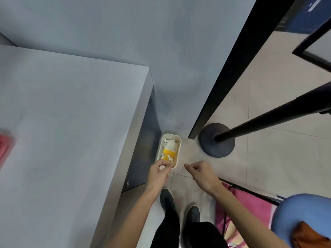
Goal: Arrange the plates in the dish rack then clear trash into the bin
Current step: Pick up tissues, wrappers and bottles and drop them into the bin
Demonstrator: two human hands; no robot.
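A small cream bin (178,149) stands on the floor against the table's side. Inside it lie white crumpled scraps and a yellow-and-white wrapper (169,150). My left hand (159,171) hovers over the bin's near end and grips a white crumpled scrap (162,167) in its curled fingers. My right hand (200,172) hangs to the right of the bin, above the floor, fingers loosely curled and holding nothing. No plates or dish rack are in view.
The grey table (71,122) fills the left; a blurred red thing (6,149) sits at its left edge. A black post with a round base (217,140) stands right of the bin. A blue chair (302,212) and pink fabric (250,203) lie at bottom right.
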